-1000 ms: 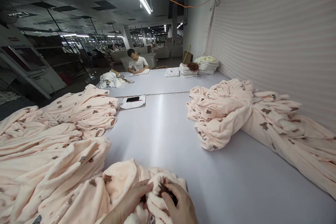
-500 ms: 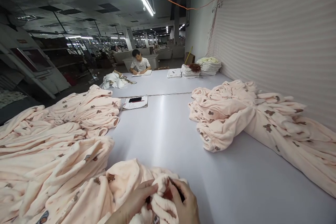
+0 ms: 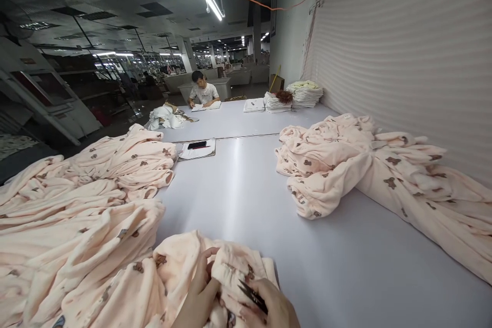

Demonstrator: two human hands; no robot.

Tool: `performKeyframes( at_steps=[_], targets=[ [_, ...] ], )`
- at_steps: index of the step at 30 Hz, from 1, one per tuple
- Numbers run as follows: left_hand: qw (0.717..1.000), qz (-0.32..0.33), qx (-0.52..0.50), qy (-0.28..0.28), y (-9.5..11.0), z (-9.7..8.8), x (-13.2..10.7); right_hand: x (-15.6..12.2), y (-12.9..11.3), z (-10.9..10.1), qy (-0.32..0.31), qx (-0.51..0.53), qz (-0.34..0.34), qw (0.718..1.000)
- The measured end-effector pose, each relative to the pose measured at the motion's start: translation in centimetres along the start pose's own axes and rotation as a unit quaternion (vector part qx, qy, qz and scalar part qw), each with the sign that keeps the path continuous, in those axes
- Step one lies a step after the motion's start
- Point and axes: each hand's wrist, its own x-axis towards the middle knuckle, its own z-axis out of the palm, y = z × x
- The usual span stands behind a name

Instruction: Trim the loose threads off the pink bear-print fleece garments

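Note:
At the near edge of the table, my left hand [image 3: 200, 287] is closed on a pale pink fleece garment [image 3: 227, 271] with brown printed motifs, its thumb and fingers at a gathered, cuff-like edge. Dark thread snips [image 3: 251, 294] are in my right hand [image 3: 274, 305], their pointed blades aimed up and left over the fabric. The blade tips lie close to the gathered edge; whether they touch it I cannot tell. My right fingers are partly hidden behind the snips and cloth.
Pink fleece garments [image 3: 96, 179] heap along the left, and another pile [image 3: 330, 159] lies at the right. A phone [image 3: 197, 145] rests on papers [image 3: 188, 154]. Beyond are folded white stacks [image 3: 277, 104], a white cloth heap [image 3: 166, 116] and a seated person [image 3: 204, 93] handling white material.
My hands have moved apart, and the gathered edge now lies spread and turned up between them. The snips, mostly hidden before, now show their blades.

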Motion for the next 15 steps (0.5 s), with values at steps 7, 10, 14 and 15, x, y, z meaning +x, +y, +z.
performKeyframes(
  at_steps=[7, 10, 14, 15],
  targets=[
    [0.994, -0.051, -0.095, 0.003, 0.6, -0.3, -0.5, 2.8, -3.0, -1.4, -0.025, 0.074, 0.038, 0.996],
    [0.988, -0.065, -0.137, 0.002, 0.7, -0.3, -0.6, 3.2, -3.5, -1.4, -0.037, 0.108, 0.073, 0.991],
    [0.984, -0.072, -0.161, -0.011, 0.9, -0.2, -0.8, 3.4, -4.1, -1.5, -0.059, 0.102, 0.078, 0.99],
    [0.984, -0.071, -0.16, -0.012, 1.1, -0.2, -0.8, 3.4, -4.3, -1.5, -0.058, 0.091, 0.069, 0.992]
  ],
)
